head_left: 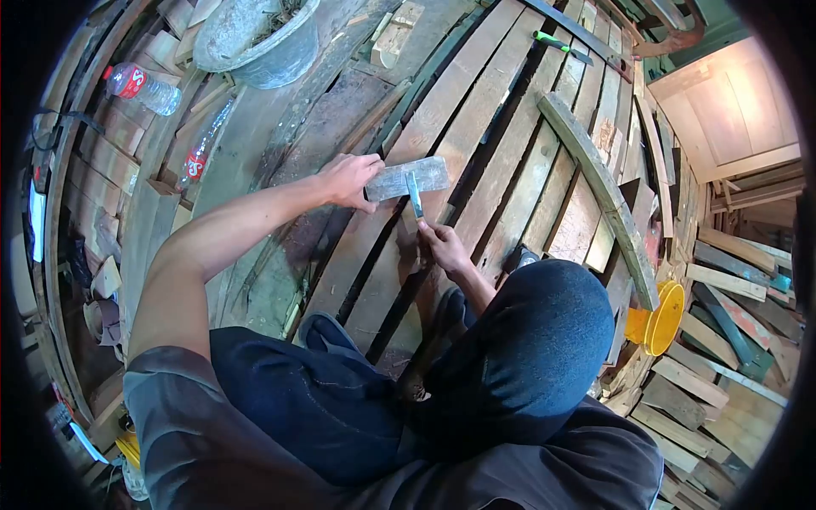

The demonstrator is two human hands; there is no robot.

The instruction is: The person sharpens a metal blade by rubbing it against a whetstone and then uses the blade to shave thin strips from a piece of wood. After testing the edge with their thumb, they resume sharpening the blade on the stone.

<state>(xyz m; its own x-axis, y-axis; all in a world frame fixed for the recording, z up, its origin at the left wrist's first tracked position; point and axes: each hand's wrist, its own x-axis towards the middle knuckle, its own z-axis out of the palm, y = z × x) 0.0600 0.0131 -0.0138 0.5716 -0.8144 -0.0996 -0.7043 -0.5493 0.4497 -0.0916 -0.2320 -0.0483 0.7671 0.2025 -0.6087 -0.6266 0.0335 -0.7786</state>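
My left hand (350,180) grips the left end of a grey rectangular whetstone (432,174), its fingers over the top edge and thumb below. Flat against the stone's face lies the narrow metal blade of a chisel (414,189). My right hand (446,246) is closed round the chisel's lower end, with a finger stretched up along it. That grip hides most of the handle. Both hands are above the wooden slats (382,272), in front of my bent knees.
A long curved wooden piece (595,170) lies across the slats to the right. Beyond it are a green-handled tool (552,40) and a saw (578,30). A grey basin (263,64), plastic bottles (149,89) and a yellow container (663,319) stand around, with stacked offcuts (705,382) at right.
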